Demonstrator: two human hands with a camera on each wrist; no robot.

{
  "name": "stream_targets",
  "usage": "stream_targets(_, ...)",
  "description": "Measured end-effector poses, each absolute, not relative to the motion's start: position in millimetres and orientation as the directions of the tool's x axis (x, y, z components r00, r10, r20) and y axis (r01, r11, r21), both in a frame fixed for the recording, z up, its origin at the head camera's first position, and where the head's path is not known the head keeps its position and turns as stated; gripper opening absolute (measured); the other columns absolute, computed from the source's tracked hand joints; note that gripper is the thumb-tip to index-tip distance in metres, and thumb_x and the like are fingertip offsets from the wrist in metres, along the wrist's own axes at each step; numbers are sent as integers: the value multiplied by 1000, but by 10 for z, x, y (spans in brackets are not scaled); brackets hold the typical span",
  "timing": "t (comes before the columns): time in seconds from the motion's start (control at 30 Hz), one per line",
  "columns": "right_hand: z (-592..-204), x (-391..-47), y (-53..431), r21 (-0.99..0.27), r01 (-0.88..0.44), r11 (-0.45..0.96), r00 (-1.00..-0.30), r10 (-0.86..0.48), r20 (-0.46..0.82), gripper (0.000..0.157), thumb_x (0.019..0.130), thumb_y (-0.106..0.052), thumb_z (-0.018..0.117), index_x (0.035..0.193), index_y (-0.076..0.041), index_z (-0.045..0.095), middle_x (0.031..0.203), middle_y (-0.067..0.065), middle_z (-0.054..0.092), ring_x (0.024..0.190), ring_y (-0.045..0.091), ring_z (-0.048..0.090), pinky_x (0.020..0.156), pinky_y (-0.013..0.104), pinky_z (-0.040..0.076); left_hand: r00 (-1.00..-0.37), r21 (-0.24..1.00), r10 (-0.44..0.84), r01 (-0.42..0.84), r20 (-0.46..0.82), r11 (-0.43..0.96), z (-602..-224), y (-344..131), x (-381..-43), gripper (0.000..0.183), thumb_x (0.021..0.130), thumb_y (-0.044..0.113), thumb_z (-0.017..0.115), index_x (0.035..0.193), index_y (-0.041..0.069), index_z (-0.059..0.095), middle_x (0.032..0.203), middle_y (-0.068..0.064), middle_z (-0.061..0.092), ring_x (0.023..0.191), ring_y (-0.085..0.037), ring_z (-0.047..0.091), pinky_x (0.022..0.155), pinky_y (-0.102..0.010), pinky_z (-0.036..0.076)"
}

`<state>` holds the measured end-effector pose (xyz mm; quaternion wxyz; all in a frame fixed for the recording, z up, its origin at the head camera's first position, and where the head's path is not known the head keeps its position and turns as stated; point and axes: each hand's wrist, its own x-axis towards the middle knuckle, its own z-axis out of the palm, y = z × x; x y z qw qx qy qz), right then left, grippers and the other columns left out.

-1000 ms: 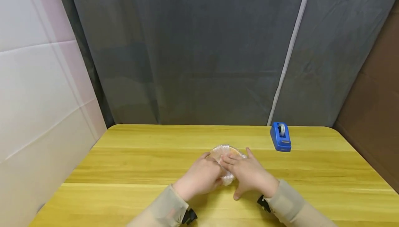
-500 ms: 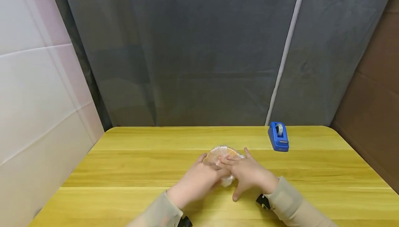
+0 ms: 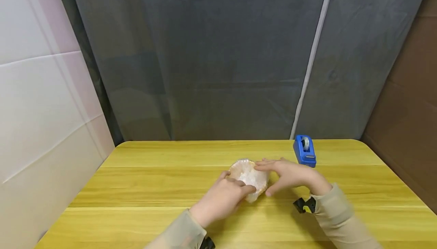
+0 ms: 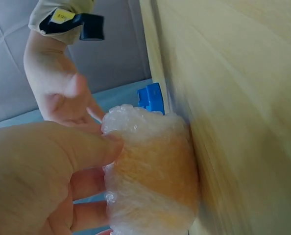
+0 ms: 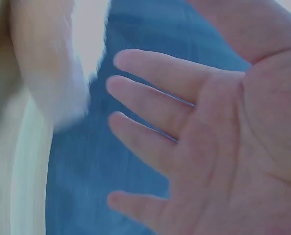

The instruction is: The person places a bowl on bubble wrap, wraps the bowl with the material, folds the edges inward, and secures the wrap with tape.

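Observation:
A round orange-tan object in bubble wrap [image 3: 250, 178] sits on the wooden table, whitish film bunched over its top. In the left wrist view the orange side of this bubble-wrapped object [image 4: 155, 171] shows through the clear bubbles. My left hand [image 3: 223, 196] holds it from the near left, the thumb on the wrap at its upper edge and the other fingers spread along the top. On the far right side is my right hand [image 3: 290, 175], fingertips right at the rim in the head view. Its palm and spread fingers face the right wrist camera, holding nothing.
A blue tape dispenser [image 3: 305, 151] with a roll of tape stands at the table's back right. Dark grey cloth [image 3: 218, 70] hangs behind the table [image 3: 153, 180]. A white panel [image 3: 44, 89] borders the left, a brown one [image 3: 406, 97] the right.
My right hand has lifted off the top of the wrapped object and moved right, uncovering more of it. My left hand has shifted only slightly, staying on the wrap.

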<state>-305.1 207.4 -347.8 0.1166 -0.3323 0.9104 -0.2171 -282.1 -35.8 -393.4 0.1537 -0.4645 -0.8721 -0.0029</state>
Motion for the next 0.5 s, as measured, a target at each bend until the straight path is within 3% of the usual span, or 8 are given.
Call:
stream_targets(0.17, -3452, -3228, 2629, -561, -419, 714, -881, -469, 61, 61, 89, -36, 69, 137, -1, 53, 140, 21, 49, 130, 44, 40, 100, 58, 39, -558, -151, 782, 778, 279, 610, -3935, -293, -2841, 33, 86, 18, 71, 116, 30, 67, 90, 10, 69, 82, -9, 65, 90, -44, 45)
stream_targets(0.27, -3495, -3323, 2927, -613, -284, 737, -949, -306, 71, 58, 94, -35, 63, 135, 4, 52, 134, 26, 53, 123, 46, 47, 96, 57, 43, -579, -155, 760, 756, 295, 636, -3946, -283, -2845, 33, 85, 19, 72, 116, 29, 67, 90, 9, 70, 80, -11, 65, 90, -45, 43)
stream_targets(0.5, -3711, -3450, 3294, -686, -37, 727, -998, -65, -16, 53, 100, -29, 51, 129, 16, 50, 123, 33, 56, 105, 43, 57, 85, 51, 49, -594, -160, 728, 727, 343, 668, -3971, -292, -2858, 30, 85, 18, 71, 112, 29, 68, 85, 10, 69, 76, -10, 65, 94, -50, 41)
